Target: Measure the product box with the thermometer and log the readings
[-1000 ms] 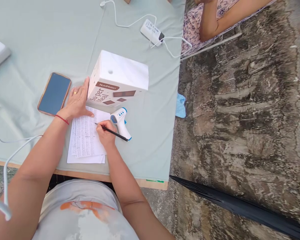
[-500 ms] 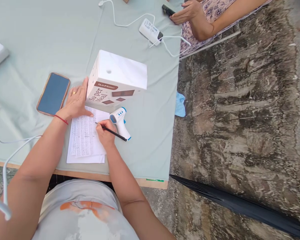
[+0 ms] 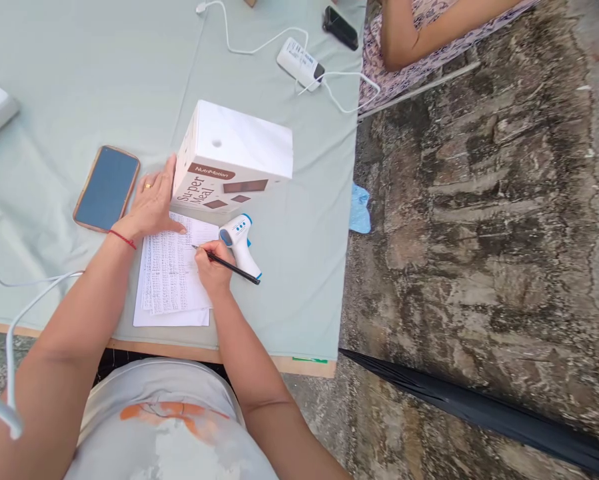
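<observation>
Sheets of paper (image 3: 174,287) covered with handwritten columns lie stacked near the table's front edge. My right hand (image 3: 213,268) is closed round a black pen (image 3: 233,268), its tip at the upper part of the top sheet. My left hand (image 3: 154,203) rests with fingers stretched, thumb over the sheet's top edge and fingers along the left side of a white box (image 3: 244,140) lettered "Super Meal". Just right of the pen hand lies a white and blue infrared thermometer (image 3: 240,243), its handle partly behind the pen. A phone (image 3: 106,188) lies left of my left hand.
A white device with a dark end (image 3: 299,61) and a white cable (image 3: 252,51) lie at the back, near a black object (image 3: 340,28). Another person's arm (image 3: 429,40) is at the far right. A green cloth (image 3: 289,300) covers the table.
My right hand and the pen have shifted slightly to the right. The other person's hand has left the black object, which stays on the table.
</observation>
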The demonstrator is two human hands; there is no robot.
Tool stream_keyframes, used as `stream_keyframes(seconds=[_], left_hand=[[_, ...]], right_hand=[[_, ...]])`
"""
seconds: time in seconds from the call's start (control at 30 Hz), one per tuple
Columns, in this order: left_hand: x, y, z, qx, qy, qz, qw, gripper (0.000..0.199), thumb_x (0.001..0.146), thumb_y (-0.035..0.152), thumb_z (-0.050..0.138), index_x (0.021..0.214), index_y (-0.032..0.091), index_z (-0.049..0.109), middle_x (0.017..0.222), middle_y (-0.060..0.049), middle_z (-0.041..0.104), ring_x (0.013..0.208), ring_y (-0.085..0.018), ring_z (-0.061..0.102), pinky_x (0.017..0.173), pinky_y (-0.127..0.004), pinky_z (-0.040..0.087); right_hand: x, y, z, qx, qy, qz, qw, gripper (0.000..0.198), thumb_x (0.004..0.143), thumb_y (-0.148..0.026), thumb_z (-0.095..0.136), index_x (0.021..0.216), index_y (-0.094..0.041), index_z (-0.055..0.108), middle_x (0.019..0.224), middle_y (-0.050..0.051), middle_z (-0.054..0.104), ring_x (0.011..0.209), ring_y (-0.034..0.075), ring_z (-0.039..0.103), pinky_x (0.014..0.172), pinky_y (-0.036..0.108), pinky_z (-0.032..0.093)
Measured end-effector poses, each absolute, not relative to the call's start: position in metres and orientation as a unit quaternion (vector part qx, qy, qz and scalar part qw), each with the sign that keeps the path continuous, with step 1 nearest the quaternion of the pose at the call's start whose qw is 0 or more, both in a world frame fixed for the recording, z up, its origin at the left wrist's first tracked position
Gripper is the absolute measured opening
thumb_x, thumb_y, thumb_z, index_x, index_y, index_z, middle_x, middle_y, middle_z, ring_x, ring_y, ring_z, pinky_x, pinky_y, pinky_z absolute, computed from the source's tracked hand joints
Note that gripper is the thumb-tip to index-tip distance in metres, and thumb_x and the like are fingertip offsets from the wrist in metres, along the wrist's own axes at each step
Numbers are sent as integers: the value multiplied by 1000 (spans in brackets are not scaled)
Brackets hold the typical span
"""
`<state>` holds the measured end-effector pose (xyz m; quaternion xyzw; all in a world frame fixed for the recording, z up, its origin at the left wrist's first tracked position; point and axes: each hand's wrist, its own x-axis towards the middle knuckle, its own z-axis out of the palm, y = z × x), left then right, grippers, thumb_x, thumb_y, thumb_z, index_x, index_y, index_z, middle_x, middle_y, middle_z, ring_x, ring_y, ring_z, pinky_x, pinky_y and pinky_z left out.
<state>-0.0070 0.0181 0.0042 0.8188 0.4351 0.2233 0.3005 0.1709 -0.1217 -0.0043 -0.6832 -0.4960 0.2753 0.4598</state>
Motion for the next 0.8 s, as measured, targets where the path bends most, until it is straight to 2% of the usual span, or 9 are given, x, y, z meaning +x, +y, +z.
stream_keyframes(seconds=[0.1, 0.3, 0.47, 0.57, 0.67, 0.8], left_hand=[[-7, 18, 4, 822, 430, 221, 302, 160, 55, 71, 100, 174, 15, 9, 169, -29, 36, 158, -55, 29, 131, -69, 15], [-5, 17, 9, 814, 443, 219, 307, 164, 49, 60, 106, 174, 14, 11, 169, -31, 36, 158, -55, 29, 132, -67, 16], [-5, 17, 9, 807, 440, 231, 319, 163, 49, 59, 106, 174, 15, 11, 169, -29, 37, 158, -56, 30, 131, -68, 16], [-5, 17, 7, 805, 440, 241, 316, 153, 60, 59, 101, 174, 16, 10, 171, -28, 36, 158, -54, 32, 132, -68, 17], [-5, 19, 5, 793, 446, 261, 321, 131, 79, 58, 89, 175, 19, 9, 170, -23, 40, 158, -49, 35, 133, -66, 18], [-4, 20, 4, 784, 451, 278, 324, 110, 91, 51, 75, 174, 22, 9, 166, -19, 47, 157, -45, 39, 133, -66, 18]], right_hand=[[170, -122, -4, -689, -486, 269, 466, 13, 76, -36, 55, 68, -27, 53, 61, -3, 61, 60, 16, 56, 61, 31, 51], [169, -121, -3, -699, -487, 267, 450, 12, 76, -36, 55, 68, -27, 54, 61, -3, 61, 60, 17, 56, 61, 31, 51], [170, -121, -4, -693, -495, 276, 446, 11, 76, -33, 56, 68, -27, 53, 61, -4, 61, 60, 16, 56, 62, 31, 50], [172, -122, -7, -690, -497, 271, 451, 12, 77, -33, 57, 68, -27, 52, 61, -5, 58, 60, 16, 54, 61, 31, 50], [172, -123, -9, -684, -498, 246, 474, 14, 83, -37, 55, 74, -26, 54, 67, -3, 59, 64, 16, 55, 64, 31, 52], [174, -126, 1, -635, -530, 187, 530, 21, 96, -43, 52, 94, -25, 63, 87, 4, 66, 84, 21, 65, 81, 39, 58]])
